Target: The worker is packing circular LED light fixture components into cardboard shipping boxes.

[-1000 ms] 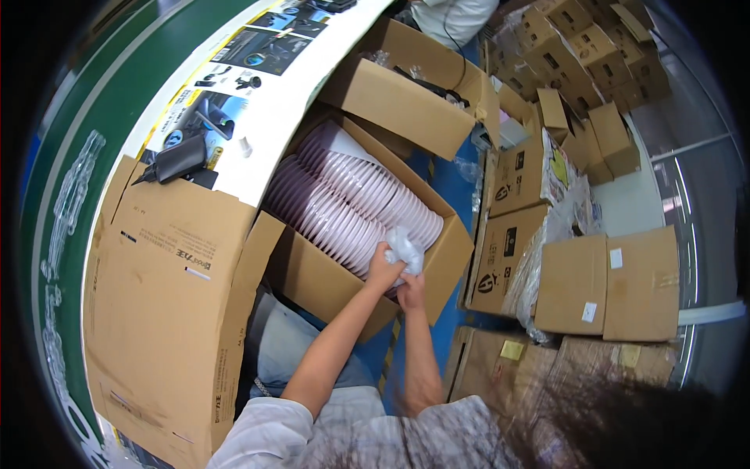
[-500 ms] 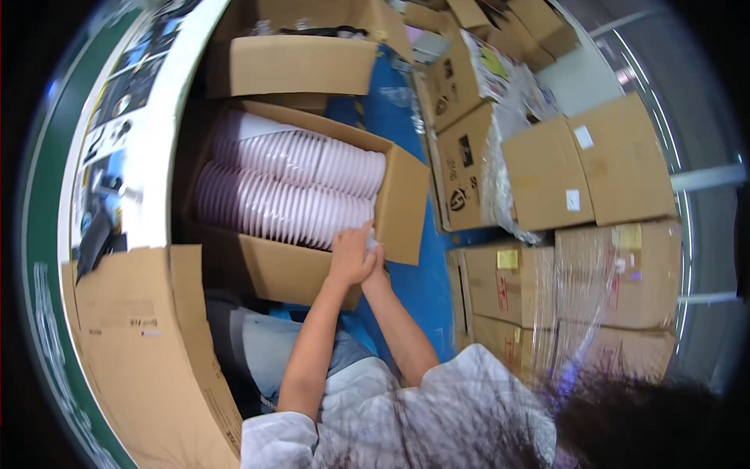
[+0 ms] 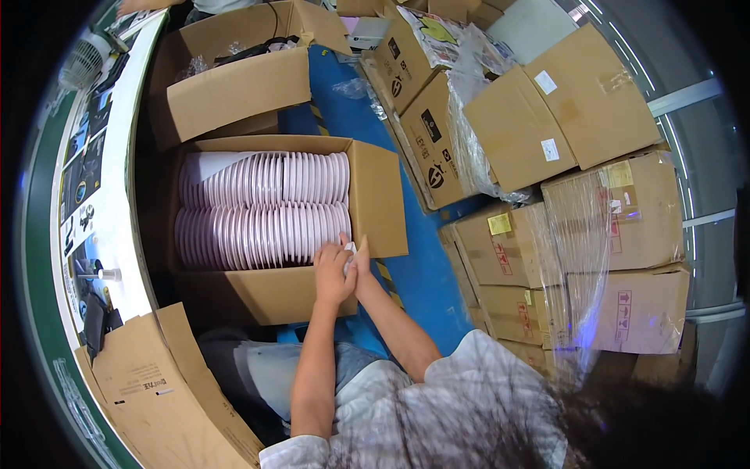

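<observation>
An open cardboard box (image 3: 380,205) on the blue floor holds two long rows of pale pink round lids (image 3: 258,211) standing on edge. My left hand (image 3: 333,272) and my right hand (image 3: 362,262) are pressed together at the near right corner of the box, at the end of the nearer row. Between the fingers shows a small white, crinkled piece (image 3: 348,248), maybe plastic wrap. Which hand grips it, I cannot tell.
A white worktable (image 3: 117,234) with a green edge runs along the left, with dark printed packets on it. A second open box (image 3: 234,78) stands behind. Stacked cartons (image 3: 562,117), some in clear film, fill the right. Flattened cardboard (image 3: 148,383) lies at lower left.
The view has swung so the box now lies straight across. My hands stay together at the box's near right corner, still at the end of the lid row.
</observation>
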Motion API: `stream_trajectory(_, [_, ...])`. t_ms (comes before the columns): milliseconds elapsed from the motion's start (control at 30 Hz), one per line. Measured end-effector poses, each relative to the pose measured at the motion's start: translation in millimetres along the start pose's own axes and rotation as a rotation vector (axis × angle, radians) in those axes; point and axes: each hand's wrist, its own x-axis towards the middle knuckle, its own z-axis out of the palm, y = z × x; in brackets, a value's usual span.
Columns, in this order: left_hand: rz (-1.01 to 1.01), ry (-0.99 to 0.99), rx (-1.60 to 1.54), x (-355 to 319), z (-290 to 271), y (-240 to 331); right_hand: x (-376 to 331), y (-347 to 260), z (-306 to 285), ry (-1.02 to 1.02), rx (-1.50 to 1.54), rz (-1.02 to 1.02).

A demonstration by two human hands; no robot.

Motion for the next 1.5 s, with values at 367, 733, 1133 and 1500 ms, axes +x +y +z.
stream_trajectory(367, [-0.455, -0.47, 0.081, 17.0, -8.8, 17.6, -47.2, 25.8, 42.3, 0.261, -0.003, 0.217])
stream_trajectory(733, [-0.007, -0.219, 0.244, 0.2, 34.2, 1.4, -92.0, -41.7, -31.4, 0.471, -0.813, -0.261])
stream_trajectory(1133, [-0.198, -0.158, 0.235, -12.6, 21.3, -43.4, -128.4, -60.5, -47.7, 0.937, -0.92, 0.166])
stream_trajectory(1500, [-0.301, -0.133, 0.378, -17.5, 11.5, -62.4, -79.7, -119.1, -6.7, 0.332, -1.2, 0.439])
